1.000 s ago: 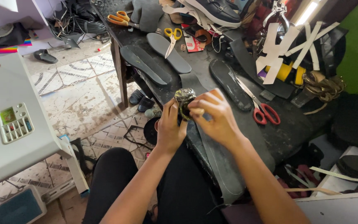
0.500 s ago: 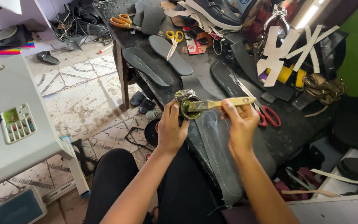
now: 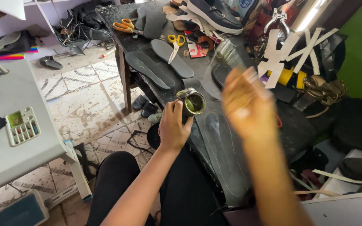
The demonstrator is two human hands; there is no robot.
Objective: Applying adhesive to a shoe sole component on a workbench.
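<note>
My left hand (image 3: 173, 127) wraps around a small open glue tin (image 3: 192, 101) at the near edge of the dark counter (image 3: 290, 125), fingers closed on its side, the yellowish contents showing inside. My right hand (image 3: 244, 102) is raised above the counter, blurred in motion; I cannot tell whether it grips anything. Just beside the tin, a dark sole piece (image 3: 225, 155) with a pale traced outline lies across the counter toward my lap. Farther back rest two grey insoles (image 3: 160, 67), yellow-handled scissors (image 3: 175, 42), orange-handled scissors (image 3: 124, 26) and a dark shoe (image 3: 214, 12). A grey table (image 3: 9, 138) stands to my left above the tiled floor (image 3: 89, 100).
</note>
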